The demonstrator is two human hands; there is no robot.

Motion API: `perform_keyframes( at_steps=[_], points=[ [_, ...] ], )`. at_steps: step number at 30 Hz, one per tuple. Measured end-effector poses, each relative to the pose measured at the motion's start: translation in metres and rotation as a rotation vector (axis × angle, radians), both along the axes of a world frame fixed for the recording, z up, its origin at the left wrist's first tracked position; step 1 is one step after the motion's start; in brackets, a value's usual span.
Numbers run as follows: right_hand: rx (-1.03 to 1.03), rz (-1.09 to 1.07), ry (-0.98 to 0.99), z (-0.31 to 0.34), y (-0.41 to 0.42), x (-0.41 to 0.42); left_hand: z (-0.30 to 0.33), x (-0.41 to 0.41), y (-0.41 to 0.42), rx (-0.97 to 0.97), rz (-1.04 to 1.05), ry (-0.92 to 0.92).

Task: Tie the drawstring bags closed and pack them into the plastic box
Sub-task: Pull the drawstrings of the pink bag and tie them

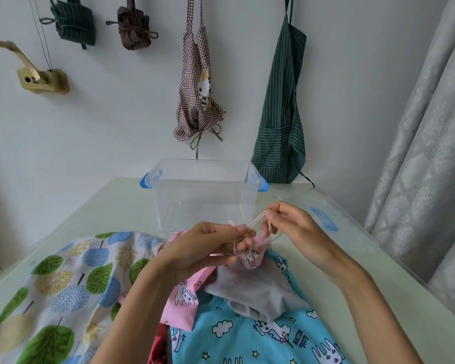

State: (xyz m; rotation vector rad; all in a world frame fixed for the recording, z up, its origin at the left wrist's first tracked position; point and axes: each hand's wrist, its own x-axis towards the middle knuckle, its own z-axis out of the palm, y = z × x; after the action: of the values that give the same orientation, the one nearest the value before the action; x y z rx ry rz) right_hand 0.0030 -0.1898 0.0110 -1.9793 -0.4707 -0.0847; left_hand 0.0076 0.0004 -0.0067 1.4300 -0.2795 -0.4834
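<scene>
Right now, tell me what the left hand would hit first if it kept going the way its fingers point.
The left hand points right, so it would probably first meet the right hand pinching the cord; depth is unclear.

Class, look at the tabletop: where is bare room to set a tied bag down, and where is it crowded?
Bare table lies left of the plastic box, and along the right edge beside the right hand. The near middle is crowded with printed fabrics under both hands; left hand.
</scene>
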Motion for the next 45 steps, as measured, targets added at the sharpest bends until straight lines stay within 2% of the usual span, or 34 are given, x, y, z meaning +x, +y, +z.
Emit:
perform_keyframes(
  at_steps=[5, 12, 15, 19, 21, 24, 30, 36, 41, 45],
  points=[
    [-0.123, -0.062, 0.035, 0.002, -0.006, -0.004, -0.002, 0.003, 0.002, -0.034, 0.069, 0.012],
    [-0.376, 0.199, 0.047, 0.036, -0.011, -0.04, 0.001, 0.003, 0.001, -0.149, 0.211, 0.05],
    [-0.493, 0.139, -0.008, 0.035, -0.008, -0.041, 0.002, 0.001, 0.0, -0.12, 0.244, 0.013],
    [-0.439, -0.212, -0.207, 0.018, -0.007, -0.018, 0.005, -0.002, 0.003, -0.055, 0.277, -0.099],
    [-0.384, -0.15, -0.207, 0.011, 0.004, -0.014, 0.006, -0.004, 0.002, -0.014, 0.272, -0.175],
    [-0.204, 0.081, -0.035, 0.001, 0.021, -0.013, 0.008, -0.007, 0.001, 0.022, 0.266, -0.283],
    [-0.111, -0.052, -0.041, -0.007, 0.016, -0.003, 0.005, -0.005, -0.001, 0.133, 0.44, -0.504],
    [-0.097, -0.055, -0.042, -0.011, 0.016, -0.002, -0.007, -0.004, -0.009, 0.202, 0.645, -0.646],
    [0.095, -0.048, 0.156, -0.012, 0.017, 0.001, -0.012, -0.002, -0.007, 0.367, 0.65, -0.739],
    [0.228, -0.076, 0.192, -0.013, 0.023, -0.001, -0.01, 0.0, -0.005, 0.381, 0.607, -0.75]
  ],
)
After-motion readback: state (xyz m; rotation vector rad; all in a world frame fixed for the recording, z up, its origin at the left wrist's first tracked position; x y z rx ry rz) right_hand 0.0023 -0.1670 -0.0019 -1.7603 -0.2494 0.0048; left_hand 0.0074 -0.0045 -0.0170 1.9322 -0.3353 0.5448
